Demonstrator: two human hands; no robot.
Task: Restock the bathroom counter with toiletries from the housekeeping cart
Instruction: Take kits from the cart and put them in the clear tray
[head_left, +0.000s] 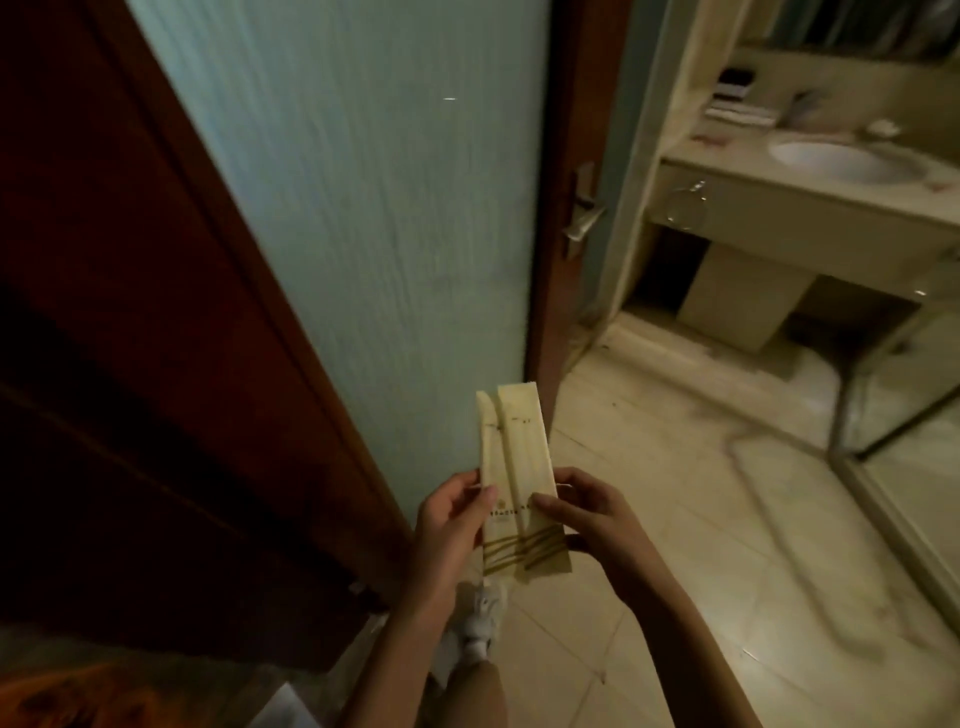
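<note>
Two long cream toiletry packets (514, 467) held up in both hands at the bathroom doorway, well apart from the surface (810, 200).

The packets overlap side by side and stand nearly upright in the air above the tiled floor (675, 545), with olive stripes across their lower ends. The left hand (452, 525) pinches their left edge, thumb on the front and fingers curled behind. The right hand (592, 525) grips the right edge the same way, thumb laid across the print. A wooden door (337, 208) with a frosted pane and a metal handle (584, 218) stands just behind the packets. On the surface, a white basin (841, 161) sits towards the right, a stack of folded items (737, 109) lies at the back left corner, and a small white dish (883, 127) rests along the back edge behind the basin. A white shoe (480, 618) shows below the hands.
</note>
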